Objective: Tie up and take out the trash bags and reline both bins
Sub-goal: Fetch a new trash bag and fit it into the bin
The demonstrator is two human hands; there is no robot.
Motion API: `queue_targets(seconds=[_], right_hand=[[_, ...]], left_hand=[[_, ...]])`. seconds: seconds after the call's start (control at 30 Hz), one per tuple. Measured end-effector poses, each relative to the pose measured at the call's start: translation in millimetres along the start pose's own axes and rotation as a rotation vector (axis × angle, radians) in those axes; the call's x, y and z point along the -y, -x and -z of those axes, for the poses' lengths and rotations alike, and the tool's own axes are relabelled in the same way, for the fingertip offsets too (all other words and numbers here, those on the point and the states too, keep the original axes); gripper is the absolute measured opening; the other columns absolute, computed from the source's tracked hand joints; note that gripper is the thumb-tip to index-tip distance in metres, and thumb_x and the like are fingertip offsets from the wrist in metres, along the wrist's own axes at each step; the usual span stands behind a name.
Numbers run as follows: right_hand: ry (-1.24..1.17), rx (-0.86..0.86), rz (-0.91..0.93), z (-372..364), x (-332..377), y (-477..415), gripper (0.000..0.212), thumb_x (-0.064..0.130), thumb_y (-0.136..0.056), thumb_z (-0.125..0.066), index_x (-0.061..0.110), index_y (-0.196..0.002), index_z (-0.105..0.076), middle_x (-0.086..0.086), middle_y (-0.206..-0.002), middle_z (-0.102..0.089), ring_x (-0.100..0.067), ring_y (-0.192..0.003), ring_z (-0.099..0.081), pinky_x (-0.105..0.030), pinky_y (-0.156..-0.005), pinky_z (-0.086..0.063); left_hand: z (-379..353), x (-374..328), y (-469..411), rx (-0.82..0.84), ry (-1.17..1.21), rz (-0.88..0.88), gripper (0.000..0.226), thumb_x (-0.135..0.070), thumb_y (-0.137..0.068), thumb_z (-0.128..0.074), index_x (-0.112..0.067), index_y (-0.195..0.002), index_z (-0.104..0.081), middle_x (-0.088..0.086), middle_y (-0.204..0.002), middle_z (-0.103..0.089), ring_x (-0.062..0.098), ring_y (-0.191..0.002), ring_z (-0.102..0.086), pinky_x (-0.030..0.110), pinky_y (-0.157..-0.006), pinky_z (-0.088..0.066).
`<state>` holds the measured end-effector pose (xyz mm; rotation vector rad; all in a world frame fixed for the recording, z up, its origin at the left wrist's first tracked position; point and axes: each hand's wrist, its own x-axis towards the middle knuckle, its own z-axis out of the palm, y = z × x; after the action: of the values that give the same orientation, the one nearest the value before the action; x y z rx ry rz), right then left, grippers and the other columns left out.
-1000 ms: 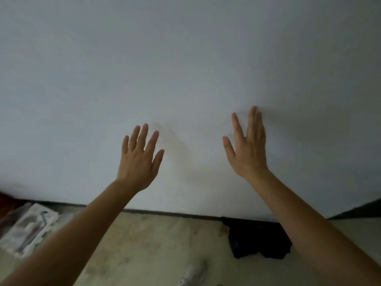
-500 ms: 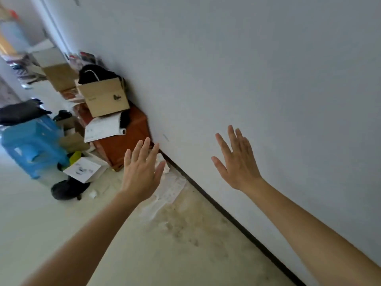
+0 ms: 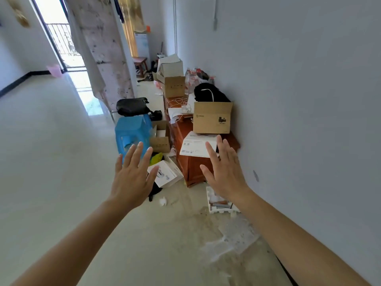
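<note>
Since the earlier frames the view has swung off the bare wall [image 3: 299, 100] and down the room, so clutter that sat far off is now straight ahead. Both hands have kept their raised, spread pose.

Far beyond the table [image 3: 191, 168] and to its left, by the bright doorway [image 3: 61, 38], stands a small pink bin [image 3: 54, 70]. It is the only likely bin in view. Whether it holds a bag cannot be told at this range, and no second bin shows.

Nearer than the table and to its left, the left hand [image 3: 132, 178] hangs in the air, fingers wide apart, holding nothing. Just left of the table stands a blue stool [image 3: 132, 131] with a black bag [image 3: 132, 106] slumped on its seat. It may be trash, though that is a guess. A white box [image 3: 167, 174] lies tilted on the floor [image 3: 51, 151] just beside the table's near left corner.

On the table's top a cardboard box [image 3: 212, 118] stands upright toward the near end, probably parked there to keep the floor passable. In front of that near end the right hand [image 3: 225, 174] is likewise wide and empty.

Both hands look held out simply to stay in view while the person turns to find the bins. The task seems barely begun: nothing is tied, lifted or relined. Walking past the table toward the pink bin looks like the next move.
</note>
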<state>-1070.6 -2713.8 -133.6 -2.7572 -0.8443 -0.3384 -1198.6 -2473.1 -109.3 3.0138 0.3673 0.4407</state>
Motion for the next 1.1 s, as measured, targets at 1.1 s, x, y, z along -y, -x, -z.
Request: queue_targets(seconds=[1.1], right_hand=[[-0.167, 0.166, 0.303, -350.1, 425.0, -804.7, 0.071, 0.053, -0.102, -0.034, 0.024, -0.159, -0.003, -0.008, -0.165, 0.013, -0.031, -0.153, 0.002, -0.050, -0.122, -0.014]], left_hand=[[-108.2, 677.4, -526.6, -0.071, -0.130, 0.275, 0.064, -0.050, -0.099, -0.023, -0.013, -0.149, -0.036, 0.016, -0.158, -0.028, 0.035, -0.145, -0.026, 0.058, -0.112, -0.027]])
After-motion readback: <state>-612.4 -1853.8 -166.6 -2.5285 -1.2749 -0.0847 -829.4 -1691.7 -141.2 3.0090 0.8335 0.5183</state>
